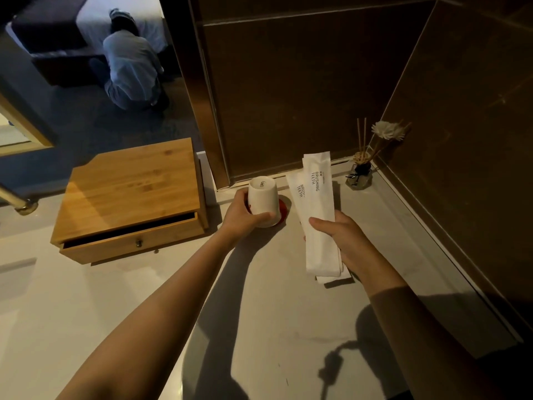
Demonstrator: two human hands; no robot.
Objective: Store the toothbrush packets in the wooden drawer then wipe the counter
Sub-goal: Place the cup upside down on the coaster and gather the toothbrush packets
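My right hand (344, 241) grips two white toothbrush packets (315, 197) printed "BRUSHING TEETH", held upright above the pale counter (259, 313). My left hand (243, 215) is closed around a white cup (264, 202) turned upside down, resting on a red coaster (284, 213). The wooden drawer box (129, 197) stands to the left, and its drawer (129, 243) is pulled slightly open, with a small metal knob. The drawer's inside is dark.
A reed diffuser (360, 171) with a white flower stands in the back right corner against dark brown walls. A mirror at upper left reflects a person kneeling by a bed. A metal tap (17, 200) shows at the left edge.
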